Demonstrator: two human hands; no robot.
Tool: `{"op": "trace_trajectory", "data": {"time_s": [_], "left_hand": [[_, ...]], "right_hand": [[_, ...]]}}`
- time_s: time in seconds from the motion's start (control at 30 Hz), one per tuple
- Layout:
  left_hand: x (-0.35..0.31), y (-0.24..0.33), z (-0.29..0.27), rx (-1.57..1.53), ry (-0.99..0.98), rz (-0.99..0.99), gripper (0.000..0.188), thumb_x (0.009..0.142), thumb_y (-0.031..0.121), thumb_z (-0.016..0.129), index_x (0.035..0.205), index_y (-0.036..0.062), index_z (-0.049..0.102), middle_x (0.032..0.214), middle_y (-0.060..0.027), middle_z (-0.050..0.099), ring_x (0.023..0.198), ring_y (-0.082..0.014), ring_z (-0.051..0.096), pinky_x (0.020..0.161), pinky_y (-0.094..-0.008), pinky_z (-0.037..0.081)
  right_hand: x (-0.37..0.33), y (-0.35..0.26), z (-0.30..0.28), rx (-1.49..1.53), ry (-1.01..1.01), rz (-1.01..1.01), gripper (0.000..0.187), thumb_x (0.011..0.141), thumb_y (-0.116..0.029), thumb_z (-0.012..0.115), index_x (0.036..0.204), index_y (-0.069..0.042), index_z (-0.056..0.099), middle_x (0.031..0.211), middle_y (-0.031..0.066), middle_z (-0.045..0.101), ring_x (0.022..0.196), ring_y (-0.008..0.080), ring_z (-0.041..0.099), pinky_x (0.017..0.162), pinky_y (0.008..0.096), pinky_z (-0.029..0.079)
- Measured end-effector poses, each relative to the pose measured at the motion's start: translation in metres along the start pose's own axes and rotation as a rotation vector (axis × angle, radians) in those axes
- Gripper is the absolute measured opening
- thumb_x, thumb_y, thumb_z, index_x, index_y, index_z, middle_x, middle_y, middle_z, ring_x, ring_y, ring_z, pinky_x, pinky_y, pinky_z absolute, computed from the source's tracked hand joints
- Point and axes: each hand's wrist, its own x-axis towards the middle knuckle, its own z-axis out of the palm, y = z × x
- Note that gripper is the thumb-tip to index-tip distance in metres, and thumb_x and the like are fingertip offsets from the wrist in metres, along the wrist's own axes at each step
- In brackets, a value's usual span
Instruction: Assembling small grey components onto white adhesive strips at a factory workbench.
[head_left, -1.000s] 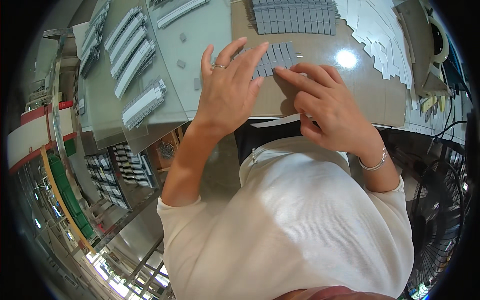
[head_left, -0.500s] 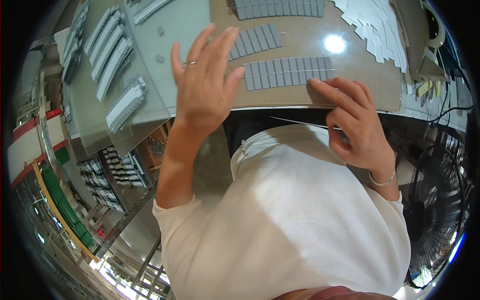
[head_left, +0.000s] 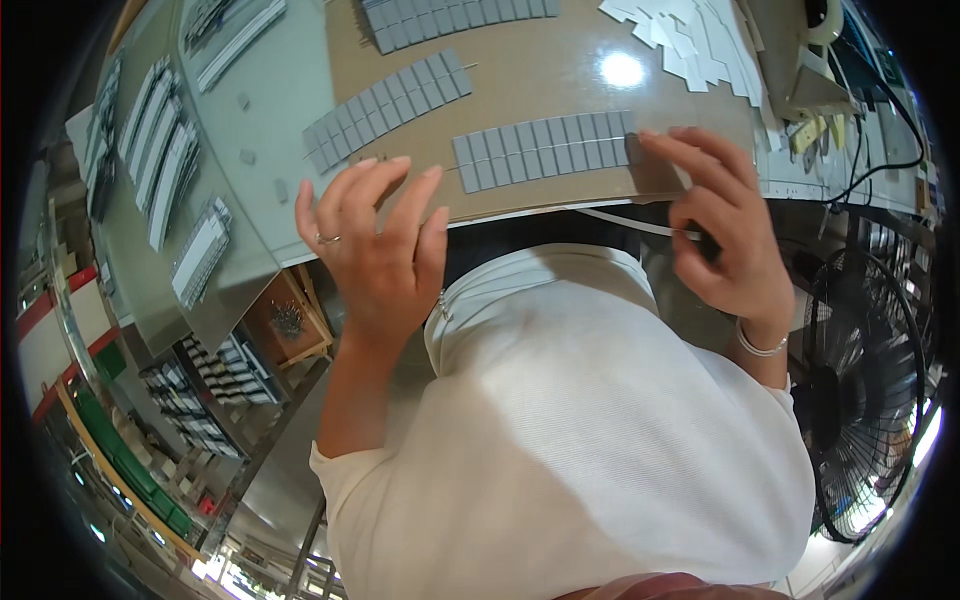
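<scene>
- Your left hand (head_left: 372, 220) has drawn back from over the left edge of the brown board (head_left: 540, 75) to its near left corner; your right hand (head_left: 725, 215) has shifted toward the board's right side.
- Your hands are well apart: the left is empty, fingers spread; the right pinches a narrow white strip (head_left: 630, 221) just off the board's near edge.
- Before you, the straight grey row (head_left: 545, 150) of slats lies along the board's near edge; your right index fingertip is just beside its right end, contact uncertain.
- Your curved grey row (head_left: 385, 108), now uncovered, lies at the board's left edge.
- Beyond these, at the board's far edge, you see a grey stack (head_left: 460, 20); white cards (head_left: 690, 45) spread over its far right.
- To the board's left are your bundled strips (head_left: 160, 160).
</scene>
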Motion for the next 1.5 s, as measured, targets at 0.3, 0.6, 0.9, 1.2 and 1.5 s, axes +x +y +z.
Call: {"op": "trace_trajectory", "data": {"time_s": [0.3, 0.6, 0.9, 1.2, 1.5], "left_hand": [[0.001, 0.008, 0.001, 0.06, -0.034, -0.042, 0.03, 0.081, 0.022, 0.069, 0.111, 0.0181, 0.067, 0.12, -0.0001, 0.056, 0.119, -0.021, 0.047, 0.108, -0.0525, 0.02], [-0.007, 0.009, 0.025, -0.051, 0.226, 0.111, 0.038, 0.068, 0.011, 0.078, 0.1, 0.0175, 0.058, 0.115, 0.0017, 0.063, 0.104, -0.0174, 0.057, 0.1, -0.0448, 0.027], [-0.008, 0.005, 0.031, -0.074, 0.228, 0.107, 0.031, 0.07, 0.012, 0.075, 0.098, 0.0171, 0.062, 0.112, 0.0022, 0.064, 0.105, -0.0165, 0.057, 0.1, -0.0447, 0.028], [-0.009, 0.005, 0.029, -0.044, 0.204, 0.1, 0.032, 0.071, 0.014, 0.073, 0.102, 0.015, 0.067, 0.11, 0.0028, 0.063, 0.104, -0.0153, 0.056, 0.1, -0.0444, 0.028], [-0.004, 0.008, 0.025, -0.038, 0.157, 0.102, 0.022, 0.08, 0.018, 0.069, 0.102, 0.0145, 0.068, 0.111, 0.0021, 0.063, 0.104, -0.0156, 0.057, 0.101, -0.0447, 0.026]], "right_hand": [[0.001, 0.005, -0.016, 0.5, 0.164, 0.061, 0.008, 0.084, 0.003, 0.067, 0.091, 0.004, 0.07, 0.082, 0.0096, 0.064, 0.072, 0.0146, 0.059, 0.061, 0.0231, 0.045], [0.029, 0.023, 0.017, 0.721, 0.195, 0.476, 0.015, 0.092, -0.015, 0.067, 0.1, -0.003, 0.073, 0.07, -0.0022, 0.061, 0.06, 0.0019, 0.052, 0.05, 0.016, 0.038], [0.038, 0.025, 0.023, 0.573, 0.072, 0.516, 0.016, 0.093, -0.019, 0.067, 0.099, -0.006, 0.074, 0.068, -0.0034, 0.06, 0.057, 0.0008, 0.05, 0.048, 0.0152, 0.037], [0.036, 0.025, 0.027, 0.513, 0.074, 0.466, 0.017, 0.093, -0.019, 0.066, 0.1, -0.006, 0.074, 0.068, -0.0023, 0.061, 0.057, 0.0012, 0.051, 0.049, 0.0149, 0.04], [0.036, 0.023, 0.023, 0.544, 0.105, 0.516, 0.018, 0.093, -0.019, 0.066, 0.101, -0.005, 0.074, 0.069, -0.0038, 0.061, 0.059, 0.0011, 0.052, 0.05, 0.0151, 0.042]]}}
